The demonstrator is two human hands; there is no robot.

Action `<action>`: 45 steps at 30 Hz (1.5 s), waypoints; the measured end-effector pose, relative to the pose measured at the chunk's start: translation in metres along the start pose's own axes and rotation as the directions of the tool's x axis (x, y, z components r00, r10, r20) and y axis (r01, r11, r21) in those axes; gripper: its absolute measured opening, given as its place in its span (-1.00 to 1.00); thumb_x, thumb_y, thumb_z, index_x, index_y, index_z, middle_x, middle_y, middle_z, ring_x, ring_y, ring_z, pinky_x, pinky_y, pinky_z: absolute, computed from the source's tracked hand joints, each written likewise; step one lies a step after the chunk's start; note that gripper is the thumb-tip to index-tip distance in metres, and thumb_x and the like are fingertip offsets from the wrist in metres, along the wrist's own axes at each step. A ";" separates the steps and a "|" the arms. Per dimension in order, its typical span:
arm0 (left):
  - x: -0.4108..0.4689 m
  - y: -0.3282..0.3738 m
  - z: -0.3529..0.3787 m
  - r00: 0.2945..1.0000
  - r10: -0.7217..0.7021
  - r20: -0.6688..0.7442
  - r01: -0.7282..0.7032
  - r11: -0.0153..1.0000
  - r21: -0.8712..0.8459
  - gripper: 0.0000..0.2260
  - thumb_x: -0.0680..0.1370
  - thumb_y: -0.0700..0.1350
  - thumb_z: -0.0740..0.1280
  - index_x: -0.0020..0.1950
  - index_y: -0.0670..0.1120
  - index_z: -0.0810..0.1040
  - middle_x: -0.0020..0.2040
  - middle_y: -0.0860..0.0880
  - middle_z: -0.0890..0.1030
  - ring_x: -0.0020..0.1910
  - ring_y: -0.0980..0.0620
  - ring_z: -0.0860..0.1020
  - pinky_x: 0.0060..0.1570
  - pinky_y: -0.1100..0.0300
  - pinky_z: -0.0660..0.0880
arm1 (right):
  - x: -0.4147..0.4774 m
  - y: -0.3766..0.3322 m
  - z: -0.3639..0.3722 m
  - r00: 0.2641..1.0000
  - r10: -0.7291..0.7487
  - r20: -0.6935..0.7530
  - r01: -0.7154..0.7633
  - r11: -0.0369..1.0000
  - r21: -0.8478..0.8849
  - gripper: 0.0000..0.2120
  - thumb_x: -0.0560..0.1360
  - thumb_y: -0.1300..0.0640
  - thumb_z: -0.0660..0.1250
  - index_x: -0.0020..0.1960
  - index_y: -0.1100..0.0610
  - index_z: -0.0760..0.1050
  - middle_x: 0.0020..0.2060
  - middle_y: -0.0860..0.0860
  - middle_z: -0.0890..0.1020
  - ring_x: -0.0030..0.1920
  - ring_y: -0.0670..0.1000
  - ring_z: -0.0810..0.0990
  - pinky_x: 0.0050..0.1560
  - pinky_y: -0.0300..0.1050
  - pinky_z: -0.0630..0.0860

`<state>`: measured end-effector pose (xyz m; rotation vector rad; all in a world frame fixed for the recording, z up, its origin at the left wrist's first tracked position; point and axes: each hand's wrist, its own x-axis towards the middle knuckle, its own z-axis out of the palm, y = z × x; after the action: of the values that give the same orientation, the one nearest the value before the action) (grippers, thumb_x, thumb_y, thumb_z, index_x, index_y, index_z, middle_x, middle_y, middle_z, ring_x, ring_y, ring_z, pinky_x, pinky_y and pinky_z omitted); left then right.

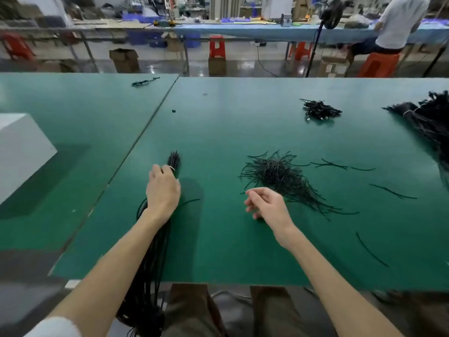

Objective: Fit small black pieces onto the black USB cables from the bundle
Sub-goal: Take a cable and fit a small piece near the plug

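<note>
- Fingers (167, 169) of the left hand (162, 190) curl down over the bundle (174, 158) of black USB cables, just behind its pale tie (173, 169), and hold it against the desk (218, 132). This grip probably steadies the fanned cable tips so that a single one can be picked out.
- The bundle starts at its tips just beyond the left hand, passes under the palm and forearm, and goes over the near desk edge towards the lap. Much of its length hangs off the desk, so the left hand seems to serve as its anchor.
- The right hand (267, 205) sits low over the desk with its fingers loosely curled and the thumb close to the forefinger. I cannot tell whether they pinch a piece, as the fingertips are too blurred.
- Just beyond the right hand, and well apart from the bundle, lies the pile of thin black pieces (277, 176). This layout suggests that one hand feeds pieces while the other presents the cables.
- Single loose strands (392, 192) are scattered to the right of the pile. A smaller black heap (319, 110) and a large dark mass of cables (427, 117) lie further back, out of the working area.
- No piece can be seen seated on a cable, so I judge the step in hand to be selecting a piece and a cable end.
</note>
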<state>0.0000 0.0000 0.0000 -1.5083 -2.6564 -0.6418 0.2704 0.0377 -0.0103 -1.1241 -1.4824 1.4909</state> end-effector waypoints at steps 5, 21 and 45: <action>0.010 -0.016 -0.003 0.993 -0.119 -0.003 0.119 0.991 0.052 -0.65 0.62 -0.12 0.40 0.23 -0.31 0.38 0.18 -0.31 0.46 0.14 -0.32 0.50 -0.06 -0.12 0.49 | 0.005 0.021 0.010 0.987 -0.115 -0.113 0.090 0.975 -0.204 -0.89 0.65 0.19 0.33 -0.03 0.12 0.61 -0.30 0.00 0.69 -0.35 -0.08 0.62 -0.39 -0.19 0.54; -0.008 -0.008 -0.011 0.989 -0.067 -0.136 0.081 0.992 0.100 -0.79 0.69 -0.13 0.26 -0.09 -0.17 0.35 -0.07 -0.23 0.60 -0.17 -0.30 0.56 -0.25 -0.02 0.30 | 0.007 0.021 0.011 0.984 -0.131 -0.118 0.108 0.977 -0.185 -0.86 0.63 0.19 0.36 -0.09 0.14 0.63 -0.34 0.00 0.69 -0.39 -0.09 0.60 -0.43 -0.18 0.53; -0.068 0.078 0.009 0.727 0.439 0.528 -0.050 0.801 -0.597 -0.78 0.69 -0.04 0.31 -0.10 -0.11 0.56 -0.37 0.01 0.62 -0.54 0.00 0.52 -0.47 0.17 0.46 | 0.005 0.020 -0.001 0.970 -0.045 -0.238 0.105 0.963 0.249 -0.73 0.70 0.07 0.27 -0.13 0.15 0.56 -0.36 0.01 0.61 -0.38 -0.07 0.52 -0.40 -0.27 0.40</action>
<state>0.1026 -0.0173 0.0036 -2.6525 -2.7074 -1.0985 0.2716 0.0417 -0.0304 -1.0304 -1.1222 1.4022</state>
